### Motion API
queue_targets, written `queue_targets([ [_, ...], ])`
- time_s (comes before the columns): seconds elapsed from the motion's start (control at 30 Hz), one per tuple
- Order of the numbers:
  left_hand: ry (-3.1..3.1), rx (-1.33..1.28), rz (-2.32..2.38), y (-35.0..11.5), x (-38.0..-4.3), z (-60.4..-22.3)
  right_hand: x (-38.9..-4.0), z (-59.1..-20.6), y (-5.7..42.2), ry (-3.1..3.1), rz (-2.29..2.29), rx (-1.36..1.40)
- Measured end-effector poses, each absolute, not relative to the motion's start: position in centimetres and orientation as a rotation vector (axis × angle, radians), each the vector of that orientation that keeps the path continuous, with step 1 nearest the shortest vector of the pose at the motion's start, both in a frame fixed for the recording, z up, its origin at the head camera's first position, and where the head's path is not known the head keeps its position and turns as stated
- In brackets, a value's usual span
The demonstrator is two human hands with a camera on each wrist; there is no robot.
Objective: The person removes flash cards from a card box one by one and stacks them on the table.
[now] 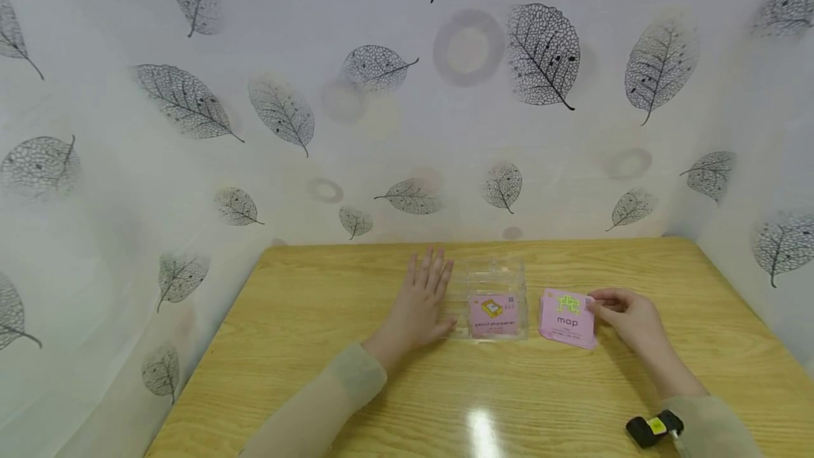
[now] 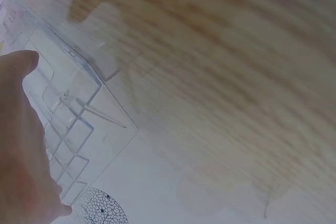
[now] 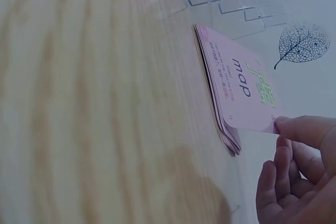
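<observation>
My left hand lies with straight fingers along the left side of a clear plastic box divided into compartments. In the left wrist view, its thumb reaches over the walls of the box. A pink card printed "pencil sharpener" lies in the front right compartment. To the right of the box is a small stack of pink cards, topped by a "map" card. My right hand pinches this card's upper right corner between thumb and forefinger, its other fingers loosely curled in the right wrist view.
Everything is on a wood-grain table, whose back edge meets a pale curtain printed with leaves. A small black device with a yellow label sits by the right sleeve.
</observation>
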State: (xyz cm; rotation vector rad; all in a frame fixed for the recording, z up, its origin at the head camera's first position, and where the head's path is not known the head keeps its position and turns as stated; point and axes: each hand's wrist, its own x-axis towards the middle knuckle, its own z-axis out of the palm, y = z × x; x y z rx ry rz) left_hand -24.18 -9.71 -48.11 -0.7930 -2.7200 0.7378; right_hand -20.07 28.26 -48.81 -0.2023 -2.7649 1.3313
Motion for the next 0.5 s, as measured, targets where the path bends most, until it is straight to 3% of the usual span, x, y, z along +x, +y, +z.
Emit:
queue_targets([
  [0.5,-2.717,-0.792,0.750,-9.70,-24.28,-48.14,-20.45,-48.88,28.51,-2.784,1.262,-0.186],
])
